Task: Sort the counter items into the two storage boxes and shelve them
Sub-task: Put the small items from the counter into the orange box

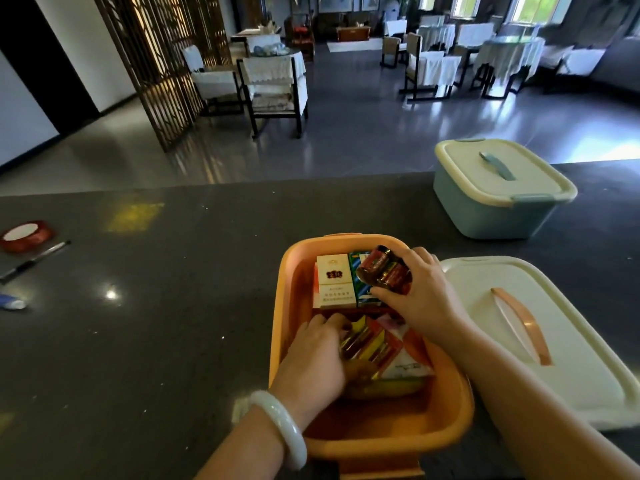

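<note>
The orange storage box (367,441) sits open on the dark tabletop (173,323), its long axis running away from the person. Its cream lid with an orange handle (540,341) lies flat just to the right, touching the box's rim. Inside at the far end, a white and gold pack (335,282) lies flat, its long side pointing away, printed with small characters too fine to read; a green and blue pack (358,271) lies beside it. The right hand (422,292) curls its grip round two small dark red jars (384,271) over the far right corner. The left hand (315,358), a pale bangle (284,427) on its wrist, reaches into the box, fingers bent against colourful packets (377,348); whether they pinch one I cannot tell. The blue storage box (498,209), lid on, stands further right and back. At far left lie a red ribbon roll (26,235) and a pen (34,259), pointing diagonally
</note>
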Demonstrator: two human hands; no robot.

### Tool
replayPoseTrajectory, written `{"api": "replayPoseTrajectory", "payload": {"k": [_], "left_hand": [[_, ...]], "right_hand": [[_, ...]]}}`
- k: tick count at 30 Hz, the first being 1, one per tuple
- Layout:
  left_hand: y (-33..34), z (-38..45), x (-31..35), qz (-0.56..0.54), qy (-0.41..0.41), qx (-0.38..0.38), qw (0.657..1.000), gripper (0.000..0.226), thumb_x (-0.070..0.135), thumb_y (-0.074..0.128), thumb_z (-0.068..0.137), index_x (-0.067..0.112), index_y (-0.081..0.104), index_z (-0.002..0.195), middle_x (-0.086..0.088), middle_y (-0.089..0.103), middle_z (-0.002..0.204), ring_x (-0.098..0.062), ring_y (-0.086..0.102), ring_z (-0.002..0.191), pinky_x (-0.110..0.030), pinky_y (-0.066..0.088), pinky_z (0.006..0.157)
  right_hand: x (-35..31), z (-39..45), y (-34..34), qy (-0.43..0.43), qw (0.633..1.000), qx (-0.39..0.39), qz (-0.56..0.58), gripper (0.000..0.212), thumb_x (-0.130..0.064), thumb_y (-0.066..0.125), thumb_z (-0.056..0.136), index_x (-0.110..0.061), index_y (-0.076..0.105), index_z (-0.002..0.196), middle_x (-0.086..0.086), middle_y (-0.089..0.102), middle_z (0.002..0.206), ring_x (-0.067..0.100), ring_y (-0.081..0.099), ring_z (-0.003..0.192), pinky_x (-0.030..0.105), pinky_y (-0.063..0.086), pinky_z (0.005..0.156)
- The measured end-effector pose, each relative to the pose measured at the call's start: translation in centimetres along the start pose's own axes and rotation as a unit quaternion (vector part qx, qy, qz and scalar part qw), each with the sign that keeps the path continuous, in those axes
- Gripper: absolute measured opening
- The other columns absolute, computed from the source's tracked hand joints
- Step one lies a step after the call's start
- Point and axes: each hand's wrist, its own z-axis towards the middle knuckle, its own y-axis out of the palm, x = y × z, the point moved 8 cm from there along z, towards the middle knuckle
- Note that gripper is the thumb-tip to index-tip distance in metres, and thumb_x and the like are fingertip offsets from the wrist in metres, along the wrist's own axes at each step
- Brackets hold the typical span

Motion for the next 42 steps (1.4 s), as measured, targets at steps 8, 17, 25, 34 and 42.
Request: {"api": "replayPoseTrajectory", "payload": {"k": [8,17,25,34,42], "left_hand": [[0.6,0.3,-0.3,-0.07,-0.033,-0.074,0.994,0.053,0.029,0.073,0.081,0.067,0.046,0.106,0.034,0.056,0.104,0.011,0.047,0.097,-0.016,0.038,0.081],[1.3,-0.4,2.1,-0.106,0.035,-0.166,0.98,0.055,0.03,0.059,0.093,0.075,0.039,0.119,0.028,0.042,0.138,-0.005,0.04,0.127,-0.037,0.036,0.108],[1.1,0.3,2.9,0.019,0.081,-0.094,0.992,0.049,0.027,0.059,0.093,0.05,0.044,0.133,0.013,0.041,0.142,-0.011,0.037,0.133,-0.033,0.029,0.112],[1.4,2.1,3.6,-0.071,0.067,-0.045,0.994,0.04,0.023,0.066,0.088,0.039,0.059,0.125,0.018,0.048,0.13,-0.001,0.036,0.123,-0.008,0.022,0.095],[2.0,2.7,2.6,-0.026,0.046,-0.018,0.998,0.053,0.033,0.076,0.077,0.043,0.054,0.124,0.017,0.05,0.131,-0.012,0.045,0.126,-0.023,0.032,0.098]], "right_hand": [[-0.1,-0.1,0.2,-0.01,1.0,-0.002,-0.016,0.071,-0.042,0.077,0.074,-0.038,0.039,0.134,-0.022,0.035,0.107,0.003,0.035,0.109,0.02,0.037,0.083],[0.1,0.0,0.3,-0.009,1.0,0.0,-0.028,0.072,-0.044,0.076,0.074,-0.038,0.037,0.133,-0.023,0.033,0.106,0.001,0.033,0.107,0.017,0.034,0.078],[0.3,0.2,0.3,-0.007,0.999,0.011,-0.035,0.074,-0.044,0.077,0.073,-0.037,0.039,0.135,-0.021,0.036,0.105,0.003,0.036,0.106,0.017,0.035,0.078],[0.3,0.2,0.3,-0.003,1.0,0.009,-0.024,0.073,-0.045,0.077,0.073,-0.042,0.037,0.133,-0.021,0.037,0.106,0.003,0.036,0.107,0.01,0.032,0.074],[0.6,0.3,0.3,0.003,1.0,0.01,-0.02,0.072,-0.046,0.077,0.072,-0.04,0.039,0.133,-0.021,0.039,0.104,0.002,0.038,0.106,0.008,0.03,0.072]]}}
